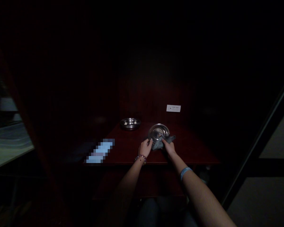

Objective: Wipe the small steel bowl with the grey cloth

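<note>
A round steel plate is tilted up on a dark red table. My left hand grips its lower left rim, fingers closed on the edge. My right hand is closed on a grey cloth pressed against the plate's lower face. A bead bracelet is on my left wrist and a blue band on my right forearm.
A second steel bowl stands at the back left of the table. A white socket panel is on the wall behind. A pale blurred flat object lies at the table's left front. The surroundings are very dark.
</note>
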`<state>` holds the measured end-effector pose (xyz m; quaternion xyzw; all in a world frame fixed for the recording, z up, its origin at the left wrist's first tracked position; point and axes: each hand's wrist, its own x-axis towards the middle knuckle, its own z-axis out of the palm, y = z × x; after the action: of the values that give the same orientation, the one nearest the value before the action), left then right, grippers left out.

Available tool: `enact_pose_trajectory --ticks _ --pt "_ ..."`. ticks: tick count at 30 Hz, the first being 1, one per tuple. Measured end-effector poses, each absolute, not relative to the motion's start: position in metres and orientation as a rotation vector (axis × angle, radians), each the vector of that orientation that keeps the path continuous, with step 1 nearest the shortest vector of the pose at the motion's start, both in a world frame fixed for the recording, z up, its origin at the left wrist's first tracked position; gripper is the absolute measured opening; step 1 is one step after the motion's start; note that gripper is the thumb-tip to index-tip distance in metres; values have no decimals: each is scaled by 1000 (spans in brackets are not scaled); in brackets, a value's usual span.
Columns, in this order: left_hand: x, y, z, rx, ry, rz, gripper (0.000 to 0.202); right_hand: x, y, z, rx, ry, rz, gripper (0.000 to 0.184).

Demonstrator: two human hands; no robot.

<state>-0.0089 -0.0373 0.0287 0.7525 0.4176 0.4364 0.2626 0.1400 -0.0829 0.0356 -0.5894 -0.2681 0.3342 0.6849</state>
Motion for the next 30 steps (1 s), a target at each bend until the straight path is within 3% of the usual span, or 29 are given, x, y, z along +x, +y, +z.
enact_pose_trajectory --ticks 5,10,19,30 --pt "-6 -30 26 1938 891 1469 35 144 -80 31 -1337 -648 743 32" --pt "-4 -26 23 1875 827 1516 33 144 -78 27 -1302 -638 750 35" --pt "-9 -39 31 2055 1140 1152 49 151 -81 27 -1338 -558 705 39" --pt "-7 -46 35 2266 1189 972 46 154 -83 30 -1365 -531 694 39"
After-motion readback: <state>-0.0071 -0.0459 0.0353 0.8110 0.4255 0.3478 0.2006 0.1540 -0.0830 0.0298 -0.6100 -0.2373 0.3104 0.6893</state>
